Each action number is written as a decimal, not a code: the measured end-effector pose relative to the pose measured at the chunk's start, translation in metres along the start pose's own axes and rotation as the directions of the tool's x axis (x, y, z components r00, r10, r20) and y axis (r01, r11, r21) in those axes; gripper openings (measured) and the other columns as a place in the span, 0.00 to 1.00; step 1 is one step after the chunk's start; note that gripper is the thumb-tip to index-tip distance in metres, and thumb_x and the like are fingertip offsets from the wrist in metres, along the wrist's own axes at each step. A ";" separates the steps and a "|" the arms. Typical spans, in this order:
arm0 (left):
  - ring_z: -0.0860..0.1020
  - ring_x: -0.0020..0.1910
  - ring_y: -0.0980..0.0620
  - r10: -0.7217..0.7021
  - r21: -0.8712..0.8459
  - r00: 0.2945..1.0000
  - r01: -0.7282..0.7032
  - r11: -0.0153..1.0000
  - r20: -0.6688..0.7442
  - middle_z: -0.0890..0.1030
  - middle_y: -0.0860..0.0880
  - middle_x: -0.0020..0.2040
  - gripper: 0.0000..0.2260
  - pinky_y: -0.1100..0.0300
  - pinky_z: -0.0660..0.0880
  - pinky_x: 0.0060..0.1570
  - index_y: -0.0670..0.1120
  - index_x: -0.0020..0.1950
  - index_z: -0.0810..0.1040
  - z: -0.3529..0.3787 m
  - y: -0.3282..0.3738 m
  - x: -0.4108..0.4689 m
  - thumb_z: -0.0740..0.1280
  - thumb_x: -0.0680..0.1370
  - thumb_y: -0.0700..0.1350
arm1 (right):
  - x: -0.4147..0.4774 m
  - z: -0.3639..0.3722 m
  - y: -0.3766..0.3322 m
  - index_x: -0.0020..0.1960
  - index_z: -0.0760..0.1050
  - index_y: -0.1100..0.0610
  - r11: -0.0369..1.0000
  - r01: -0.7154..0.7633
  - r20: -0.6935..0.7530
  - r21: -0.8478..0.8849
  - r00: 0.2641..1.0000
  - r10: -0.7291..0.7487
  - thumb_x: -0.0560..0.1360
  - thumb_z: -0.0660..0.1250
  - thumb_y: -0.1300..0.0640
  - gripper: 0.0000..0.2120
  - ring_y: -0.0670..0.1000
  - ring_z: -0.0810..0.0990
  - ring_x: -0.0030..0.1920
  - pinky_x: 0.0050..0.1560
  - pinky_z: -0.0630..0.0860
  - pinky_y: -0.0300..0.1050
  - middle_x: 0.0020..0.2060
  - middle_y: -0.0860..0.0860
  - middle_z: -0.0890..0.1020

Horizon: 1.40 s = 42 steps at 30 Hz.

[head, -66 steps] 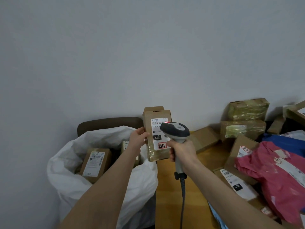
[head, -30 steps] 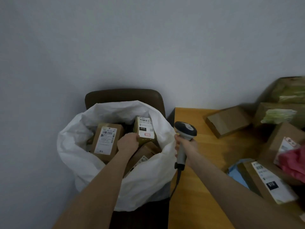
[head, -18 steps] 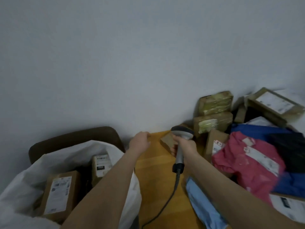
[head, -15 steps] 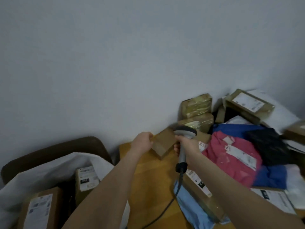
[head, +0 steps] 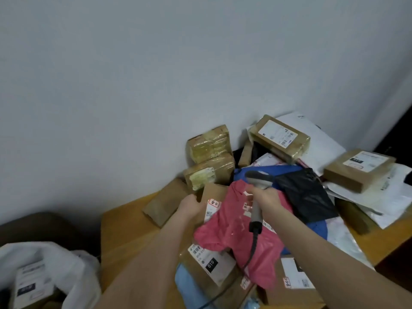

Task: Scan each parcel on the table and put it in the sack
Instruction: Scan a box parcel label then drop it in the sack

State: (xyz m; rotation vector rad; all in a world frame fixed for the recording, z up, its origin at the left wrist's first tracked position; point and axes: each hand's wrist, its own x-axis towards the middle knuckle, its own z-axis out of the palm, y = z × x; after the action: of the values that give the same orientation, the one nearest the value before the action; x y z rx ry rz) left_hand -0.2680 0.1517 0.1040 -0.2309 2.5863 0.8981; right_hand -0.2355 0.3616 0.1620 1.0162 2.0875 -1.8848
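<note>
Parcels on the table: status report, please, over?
Right hand grips scanner. Left hand at labelled brown box, grip unclear. Pink bag overlaps that box. Sack lower left, parcels inside.

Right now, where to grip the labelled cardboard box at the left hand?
Take the cardboard box by its bare left edge, coming from the left: the pink bag drapes its right side and a taped box crowds behind. The left hand is beside that edge.
</note>
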 end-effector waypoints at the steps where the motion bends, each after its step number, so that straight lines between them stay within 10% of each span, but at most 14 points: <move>1: 0.79 0.50 0.46 -0.062 -0.041 0.998 0.063 0.997 0.017 0.81 0.42 0.56 0.21 0.58 0.73 0.47 0.39 0.59 0.77 0.008 -0.001 0.004 0.63 0.78 0.56 | 0.010 0.000 0.003 0.47 0.77 0.64 1.000 -0.001 0.018 -0.017 1.000 0.002 0.69 0.74 0.58 0.12 0.62 0.83 0.44 0.52 0.80 0.61 0.41 0.61 0.83; 10: 0.82 0.42 0.47 -0.337 -0.439 0.921 0.388 0.810 0.193 0.83 0.43 0.48 0.18 0.52 0.79 0.46 0.39 0.53 0.78 0.037 -0.011 0.006 0.68 0.76 0.54 | 0.052 0.015 0.023 0.41 0.71 0.53 0.999 0.006 0.190 -0.047 0.982 0.004 0.67 0.77 0.56 0.13 0.60 0.81 0.49 0.55 0.79 0.59 0.42 0.56 0.80; 18: 0.79 0.40 0.47 -0.275 -0.635 0.961 0.226 0.738 0.022 0.82 0.41 0.50 0.18 0.58 0.76 0.38 0.38 0.64 0.73 -0.018 -0.016 -0.021 0.70 0.77 0.42 | 0.039 0.014 0.012 0.46 0.73 0.57 0.996 0.078 0.169 -0.040 0.983 -0.070 0.70 0.75 0.56 0.13 0.57 0.79 0.48 0.55 0.77 0.55 0.42 0.54 0.78; 25: 0.76 0.51 0.44 -0.330 -0.827 0.931 0.058 0.559 -0.157 0.80 0.43 0.56 0.21 0.48 0.75 0.52 0.41 0.68 0.72 -0.077 -0.060 -0.060 0.69 0.77 0.44 | -0.047 0.059 -0.003 0.40 0.78 0.62 0.988 0.100 0.336 0.115 0.932 -0.133 0.74 0.73 0.56 0.10 0.48 0.78 0.23 0.29 0.76 0.42 0.26 0.54 0.82; 42: 0.79 0.48 0.48 -0.450 -0.874 0.812 -0.141 0.466 -0.371 0.80 0.50 0.50 0.13 0.55 0.76 0.38 0.46 0.64 0.75 -0.125 -0.170 -0.130 0.65 0.80 0.44 | -0.216 0.125 0.082 0.33 0.77 0.60 0.930 0.332 0.534 -0.154 0.820 -0.204 0.73 0.70 0.57 0.11 0.51 0.74 0.24 0.32 0.73 0.45 0.25 0.53 0.81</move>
State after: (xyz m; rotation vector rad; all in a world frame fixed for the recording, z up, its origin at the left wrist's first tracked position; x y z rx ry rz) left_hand -0.1410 -0.0559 0.1525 -1.1860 2.1472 2.3341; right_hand -0.0653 0.1628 0.1847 0.1304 2.1244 -1.7006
